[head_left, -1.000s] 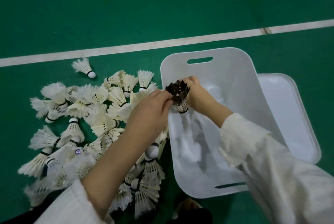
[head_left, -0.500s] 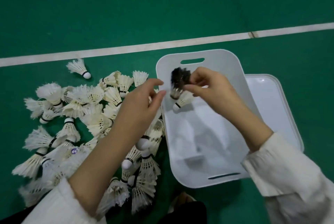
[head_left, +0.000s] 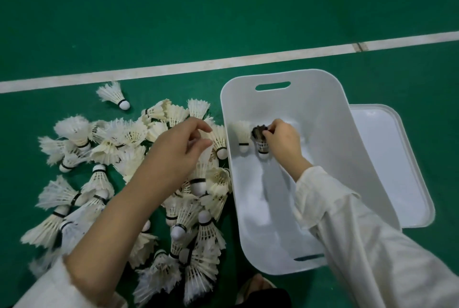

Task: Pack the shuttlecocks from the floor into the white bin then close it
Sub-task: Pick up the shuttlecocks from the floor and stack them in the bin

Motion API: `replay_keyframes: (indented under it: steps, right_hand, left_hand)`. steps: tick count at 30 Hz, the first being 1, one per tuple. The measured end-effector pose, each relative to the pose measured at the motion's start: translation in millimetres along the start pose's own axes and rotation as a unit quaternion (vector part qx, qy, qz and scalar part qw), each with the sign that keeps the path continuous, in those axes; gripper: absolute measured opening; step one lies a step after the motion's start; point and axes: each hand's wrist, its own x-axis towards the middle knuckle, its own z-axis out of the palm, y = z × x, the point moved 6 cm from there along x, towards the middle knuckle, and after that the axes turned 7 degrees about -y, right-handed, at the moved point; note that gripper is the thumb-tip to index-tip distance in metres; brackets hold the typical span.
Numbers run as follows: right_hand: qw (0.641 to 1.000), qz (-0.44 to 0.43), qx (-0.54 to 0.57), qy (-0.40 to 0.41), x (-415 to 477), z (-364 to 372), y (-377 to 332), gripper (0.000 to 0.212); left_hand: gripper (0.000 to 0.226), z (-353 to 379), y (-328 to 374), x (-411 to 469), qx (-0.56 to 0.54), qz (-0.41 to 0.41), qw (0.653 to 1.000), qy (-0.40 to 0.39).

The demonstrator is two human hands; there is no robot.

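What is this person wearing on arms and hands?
The left hand and right hand are bare: no gloves, rings or watch visible. Loose cream long sleeves; the left sleeve sits pushed up the forearm, the right sleeve ends near the wrist.

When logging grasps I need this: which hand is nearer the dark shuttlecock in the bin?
Right. The right hand pinches the dark shuttlecock inside the bin; the left hand hovers outside the bin's left wall, over the white pile.

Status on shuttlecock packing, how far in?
Barely started. Done: one white shuttlecock lies inside the white bin. In hand: the right hand grips a dark shuttlecock beside it; the left hand hovers over the floor pile. Left: nearly the whole pile, then the lid, off beside the bin.
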Motion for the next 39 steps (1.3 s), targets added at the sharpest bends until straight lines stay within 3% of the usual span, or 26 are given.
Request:
replay_keyframes:
  steps: [6,11,13,15,17,19,20,22,24,27,29,33,36,39]
  right_hand:
    - [1.0,-0.015,0.014,-0.021,2.2,13.2,-7.1,0.027]
    - [0.996,-0.038,-0.006,-0.075,-14.6,-6.3,-6.7,0.052]
    - [0.996,-0.084,0.002,-0.044,-33.9,-39.9,-20.5,0.047]
    - [0.982,-0.166,0.086,-0.028,-63.6,-78.2,-43.2,0.039]
    - [0.95,-0.247,0.172,-0.082,-100.9,-106.4,-72.1,0.043]
    - [0.934,-0.289,0.161,-0.133,-123.4,-114.1,-91.6,0.046]
    - [0.936,-0.301,0.13,-0.132,-126.7,-113.6,-97.0,0.037]
    - [0.948,-0.296,0.083,-0.082,-121.4,-114.8,-98.2,0.009]
    - [0.964,-0.248,0.095,-0.021,-103.3,-120.2,-80.7,0.008]
    - [0.987,-0.14,0.069,0.028,-70.2,-112.5,-29.4,0.007]
    - [0.997,-0.071,0.037,0.005,-50.4,-86.1,6.1,0.009]
    - [0.999,-0.021,-0.026,-0.028,-19.6,-38.0,37.2,0.008]
    - [0.998,-0.015,-0.059,-0.033,-0.7,-23.5,33.1,0.007]
    - [0.997,-0.021,-0.071,-0.038,12.7,-15.2,26.1,0.016]
  left_hand:
    - [0.01,-21.9,-0.1,-4.0,0.069,0.01,0.995,0.065]
    - [0.005,-28.5,18.3,-1.5,0.072,0.049,0.991,0.097]
    - [0.006,-29.2,30.2,3.1,0.093,0.079,0.988,0.096]
    - [0.006,-29.9,46.3,7.9,0.11,0.12,0.982,0.1]
    - [0.005,-30.4,64.0,11.3,0.109,0.156,0.976,0.108]
    - [0.005,-28.0,81.7,12.8,0.101,0.181,0.972,0.111]
    - [0.006,-25.8,90.3,12.6,0.094,0.195,0.971,0.104]
    - [0.009,-22.1,101.2,9.4,0.086,0.227,0.966,0.093]
    - [0.015,-25.4,93.2,4.6,0.082,0.215,0.967,0.111]
    - [0.024,-30.0,40.7,-7.1,0.068,0.083,0.985,0.135]
    - [0.021,-12.6,-1.4,-17.1,0.078,-0.008,0.995,0.061]
    - [0.018,48.9,-51.7,-41.7,0.131,-0.051,0.98,-0.139]
    - [0.025,76.2,-73.4,-54.1,0.189,-0.063,0.96,-0.196]
    - [0.03,83.1,-85.6,-58.5,0.235,-0.081,0.948,-0.199]
